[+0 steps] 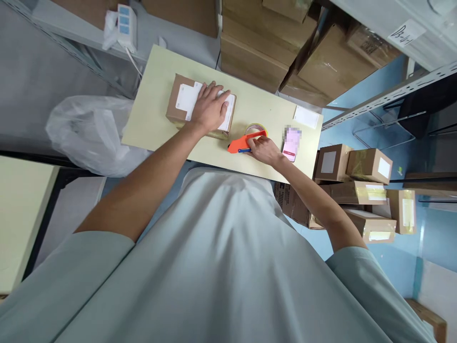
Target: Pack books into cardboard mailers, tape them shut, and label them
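Handling: The job looks best served by steady, even pressure on the box [183, 115] and a firm, level hold on the tape gun [237, 145], its nose clear of the resting fingers.
Box: Brown with white labels, it sits on the left half of the table [260, 100], under a worker's palm.
Left hand: The left hand [210, 109] lies over the box top, arm stretched forward, fingers spread toward the far side; its grip is open, clasping nothing.
Right hand: The right hand [264, 150] has its grip closed around the orange tape gun, forearm slanting inward.
Tape gun: Nose pointing left, near the box; whether it touches the table cannot be told from here.
Phone: The phone [292, 143] lies screen up just beside the right wrist.
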A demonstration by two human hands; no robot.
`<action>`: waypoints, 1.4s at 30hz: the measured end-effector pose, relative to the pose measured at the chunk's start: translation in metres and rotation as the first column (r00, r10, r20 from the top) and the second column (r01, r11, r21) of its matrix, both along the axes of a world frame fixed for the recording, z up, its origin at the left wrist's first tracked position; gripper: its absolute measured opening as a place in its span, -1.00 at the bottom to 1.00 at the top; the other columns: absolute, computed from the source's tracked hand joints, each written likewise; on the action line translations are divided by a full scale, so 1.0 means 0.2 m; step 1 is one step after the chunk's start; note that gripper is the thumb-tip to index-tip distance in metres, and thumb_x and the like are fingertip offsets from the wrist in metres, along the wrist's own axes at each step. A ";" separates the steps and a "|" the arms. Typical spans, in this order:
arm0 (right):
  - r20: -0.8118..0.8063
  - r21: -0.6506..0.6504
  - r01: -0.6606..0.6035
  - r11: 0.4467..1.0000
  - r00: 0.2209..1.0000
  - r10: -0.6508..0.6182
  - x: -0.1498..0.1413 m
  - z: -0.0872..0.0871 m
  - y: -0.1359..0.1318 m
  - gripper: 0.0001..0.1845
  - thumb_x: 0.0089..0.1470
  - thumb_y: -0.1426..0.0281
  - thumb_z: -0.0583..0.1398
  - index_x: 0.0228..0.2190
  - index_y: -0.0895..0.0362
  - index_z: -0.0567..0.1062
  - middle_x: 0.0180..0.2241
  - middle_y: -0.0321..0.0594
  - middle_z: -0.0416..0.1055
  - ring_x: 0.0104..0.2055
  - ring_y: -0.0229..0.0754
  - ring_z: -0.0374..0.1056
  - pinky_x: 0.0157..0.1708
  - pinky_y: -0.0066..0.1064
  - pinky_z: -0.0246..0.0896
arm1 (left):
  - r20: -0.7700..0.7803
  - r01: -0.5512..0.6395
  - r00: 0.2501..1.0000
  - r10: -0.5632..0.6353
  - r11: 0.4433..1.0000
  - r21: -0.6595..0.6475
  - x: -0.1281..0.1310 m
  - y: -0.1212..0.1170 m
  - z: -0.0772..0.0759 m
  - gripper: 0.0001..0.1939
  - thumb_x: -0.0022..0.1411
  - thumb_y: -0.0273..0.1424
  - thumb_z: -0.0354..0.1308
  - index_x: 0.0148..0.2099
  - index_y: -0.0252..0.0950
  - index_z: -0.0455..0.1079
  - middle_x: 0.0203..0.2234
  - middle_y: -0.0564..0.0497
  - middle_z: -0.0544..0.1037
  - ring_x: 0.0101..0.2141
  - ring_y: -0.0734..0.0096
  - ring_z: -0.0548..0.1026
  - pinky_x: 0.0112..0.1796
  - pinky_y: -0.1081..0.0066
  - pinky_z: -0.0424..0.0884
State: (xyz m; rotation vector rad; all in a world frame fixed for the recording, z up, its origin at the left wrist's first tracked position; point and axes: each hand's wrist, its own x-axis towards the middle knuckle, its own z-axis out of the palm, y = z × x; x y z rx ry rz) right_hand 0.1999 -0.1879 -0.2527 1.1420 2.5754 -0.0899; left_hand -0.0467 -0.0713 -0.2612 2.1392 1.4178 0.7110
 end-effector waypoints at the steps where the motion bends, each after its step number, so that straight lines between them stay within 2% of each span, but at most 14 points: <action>1: 0.006 0.011 -0.016 1.000 1.000 0.016 -0.01 -0.01 -0.01 -0.30 0.58 0.07 -0.26 0.26 0.45 0.15 -0.01 0.32 0.60 0.01 0.19 0.54 0.13 0.02 0.27 | 0.013 -0.003 1.000 0.003 1.000 -0.002 0.00 -0.01 0.01 -0.44 0.52 0.06 -0.05 0.25 -0.20 0.44 0.29 0.02 0.52 0.46 0.48 0.07 0.55 0.08 -0.21; 3: 0.022 0.016 -0.037 0.999 0.999 0.037 -0.02 -0.01 -0.05 -0.30 0.58 0.07 -0.28 0.26 0.44 0.16 -0.03 0.30 0.61 -0.02 0.17 0.55 0.11 -0.01 0.28 | 0.049 -0.016 0.999 0.017 1.000 -0.021 0.01 -0.02 0.05 -0.42 0.51 0.11 -0.11 0.13 -0.22 0.47 0.20 0.02 0.58 0.45 0.63 0.03 0.54 0.20 -0.21; 5: 0.036 0.014 -0.036 0.999 0.999 0.036 -0.04 -0.01 -0.07 -0.31 0.58 0.07 -0.28 0.25 0.43 0.16 -0.04 0.30 0.61 -0.02 0.16 0.56 0.10 -0.03 0.28 | 0.076 -0.026 0.997 0.029 0.999 -0.048 0.01 -0.03 0.07 -0.42 0.49 0.14 -0.13 0.06 -0.19 0.48 0.14 0.04 0.62 0.44 0.70 0.01 0.53 0.25 -0.20; 8: 0.053 0.003 0.005 1.000 0.999 -0.005 -0.08 -0.01 -0.09 -0.32 0.58 0.06 -0.25 0.26 0.43 0.15 -0.01 0.32 0.60 0.02 0.17 0.56 0.10 -0.06 0.28 | 0.087 -0.015 0.996 0.019 0.999 -0.044 0.01 -0.03 0.07 -0.47 0.46 0.09 -0.06 0.13 -0.13 0.50 0.17 0.03 0.60 0.49 0.55 0.01 0.54 0.16 -0.18; 13: 0.063 -0.001 0.109 0.994 0.992 -0.109 -0.10 -0.02 -0.06 -0.34 0.58 0.06 -0.20 0.24 0.43 0.17 0.00 0.34 0.60 0.05 0.20 0.56 0.08 -0.08 0.31 | 0.080 0.029 0.996 -0.027 0.999 -0.019 -0.01 -0.01 0.00 -0.41 0.46 0.01 -0.06 0.35 -0.13 0.42 0.32 0.01 0.49 0.54 0.33 -0.05 0.56 0.03 -0.24; 17: 0.062 -0.001 0.173 0.985 0.983 -0.173 -0.10 -0.03 -0.03 -0.35 0.58 0.10 -0.18 0.26 0.45 0.15 0.02 0.39 0.59 0.03 0.22 0.56 0.05 -0.09 0.33 | 0.085 0.053 0.995 -0.052 0.999 -0.005 -0.02 0.00 -0.04 -0.41 0.47 -0.02 -0.04 0.40 -0.07 0.40 0.36 0.00 0.45 0.55 0.17 -0.04 0.56 -0.03 -0.28; 21: 0.057 0.001 0.218 0.976 0.974 -0.218 -0.11 -0.05 -0.02 -0.35 0.58 0.11 -0.19 0.26 0.46 0.15 0.01 0.41 0.58 0.00 0.21 0.57 0.01 -0.11 0.35 | 0.063 0.063 0.996 -0.063 0.998 0.008 -0.02 0.01 -0.04 -0.43 0.48 -0.08 -0.03 0.41 -0.11 0.38 0.39 -0.07 0.41 0.54 0.09 0.01 0.55 -0.09 -0.28; 27: 0.024 -0.019 0.169 0.986 0.985 -0.168 -0.12 -0.06 -0.05 -0.32 0.58 0.10 -0.23 0.26 0.47 0.17 0.00 0.39 0.57 -0.01 0.22 0.56 -0.01 -0.10 0.32 | -0.021 0.154 0.988 -0.154 0.987 0.035 0.00 -0.04 0.01 -0.51 0.50 -0.21 -0.06 0.32 -0.24 0.42 0.34 -0.22 0.43 0.51 -0.02 0.13 0.50 -0.22 -0.14; 31: -0.011 -0.097 0.111 0.989 0.994 -0.112 -0.18 -0.06 -0.12 -0.28 0.57 0.05 -0.23 0.26 0.48 0.17 -0.03 0.38 0.56 -0.06 0.21 0.56 -0.06 -0.11 0.31 | -0.059 0.220 0.974 -0.219 0.975 0.004 0.04 -0.14 0.07 -0.61 0.51 -0.34 -0.08 0.22 -0.23 0.45 0.25 -0.23 0.50 0.48 0.01 0.20 0.50 -0.21 -0.06; 33: -0.039 -0.141 0.099 0.985 0.994 -0.106 -0.24 -0.06 -0.16 -0.29 0.58 0.06 -0.23 0.23 0.47 0.21 -0.08 0.35 0.57 -0.09 0.18 0.56 -0.07 -0.11 0.30 | -0.080 0.213 0.974 -0.213 0.977 -0.013 0.06 -0.20 0.10 -0.63 0.49 -0.42 -0.10 0.18 -0.24 0.44 0.21 -0.24 0.52 0.48 0.02 0.20 0.49 -0.20 -0.03; 38: -0.088 -0.209 0.162 0.964 0.979 -0.183 -0.40 -0.05 -0.22 -0.47 0.59 0.23 -0.21 0.13 0.40 0.30 -0.16 0.30 0.59 -0.14 0.09 0.55 -0.10 -0.15 0.28 | -0.147 0.173 0.973 -0.177 0.984 -0.035 0.10 -0.28 0.15 -0.62 0.44 -0.55 -0.15 0.14 -0.26 0.40 0.15 -0.28 0.53 0.49 0.04 0.19 0.50 -0.16 0.02; 42: -0.086 -0.278 0.199 0.940 0.969 -0.230 -0.38 0.01 -0.18 -0.58 0.56 0.36 -0.16 0.10 0.38 0.34 -0.20 0.26 0.60 -0.15 0.07 0.56 -0.12 -0.16 0.27 | -0.173 0.167 0.969 -0.175 0.984 -0.061 0.10 -0.28 0.17 -0.61 0.43 -0.56 -0.15 0.15 -0.25 0.38 0.15 -0.25 0.53 0.50 0.07 0.18 0.51 -0.15 0.01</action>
